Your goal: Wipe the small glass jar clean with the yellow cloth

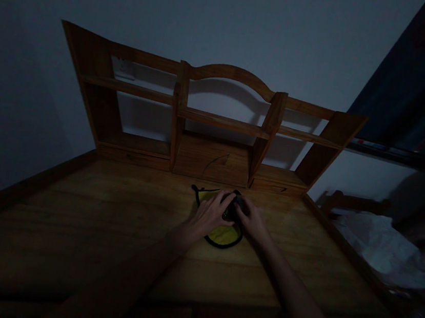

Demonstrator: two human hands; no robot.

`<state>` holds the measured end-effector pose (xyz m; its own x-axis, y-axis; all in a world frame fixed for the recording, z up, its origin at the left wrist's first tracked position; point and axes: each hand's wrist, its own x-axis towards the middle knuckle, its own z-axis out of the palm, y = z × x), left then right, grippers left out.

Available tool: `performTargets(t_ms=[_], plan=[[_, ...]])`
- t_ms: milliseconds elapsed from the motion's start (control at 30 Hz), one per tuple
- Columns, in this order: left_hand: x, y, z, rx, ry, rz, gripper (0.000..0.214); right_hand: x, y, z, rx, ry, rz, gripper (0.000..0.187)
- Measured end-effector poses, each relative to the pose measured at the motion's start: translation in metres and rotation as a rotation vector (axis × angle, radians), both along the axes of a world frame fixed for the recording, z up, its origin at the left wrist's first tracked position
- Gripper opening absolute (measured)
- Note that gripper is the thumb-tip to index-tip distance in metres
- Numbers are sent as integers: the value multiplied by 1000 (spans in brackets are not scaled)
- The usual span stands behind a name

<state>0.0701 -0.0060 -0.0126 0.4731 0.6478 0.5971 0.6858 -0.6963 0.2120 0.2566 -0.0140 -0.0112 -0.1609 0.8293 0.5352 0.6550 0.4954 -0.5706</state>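
Both hands, left hand (pixel 209 213) and right hand (pixel 250 216), fingers clasping dark object (pixel 231 209) on yellow pouch (pixel 222 232); orientation unclear.

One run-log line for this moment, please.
left hand on yellow cloth | right hand on dark object | wooden desk | dim light

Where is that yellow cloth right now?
In the head view, the yellow cloth lies on the wooden desk, centre-back, just before the shelf unit, under the left hand and right hand.
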Motion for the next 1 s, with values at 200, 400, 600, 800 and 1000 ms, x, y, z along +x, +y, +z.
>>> performTargets(t_ms=[200,400,600,800,1000], plan=[[0,-1,1,-13,-1,-5,85,0,-1,0,-29,29,49,39],[0,-1,2,-8,-3,-23,85,0,6,-7,-61,127,72,36],[0,-2,3,-18,11,-39,87,0,9,-9,-161,225,132,35],[1,-2,0,-11,-10,-44,94,-1,9,-12,-167,244,153,39],[2,-2,0,-1,-50,-93,87,-3,9,-11,-128,262,171,42]])
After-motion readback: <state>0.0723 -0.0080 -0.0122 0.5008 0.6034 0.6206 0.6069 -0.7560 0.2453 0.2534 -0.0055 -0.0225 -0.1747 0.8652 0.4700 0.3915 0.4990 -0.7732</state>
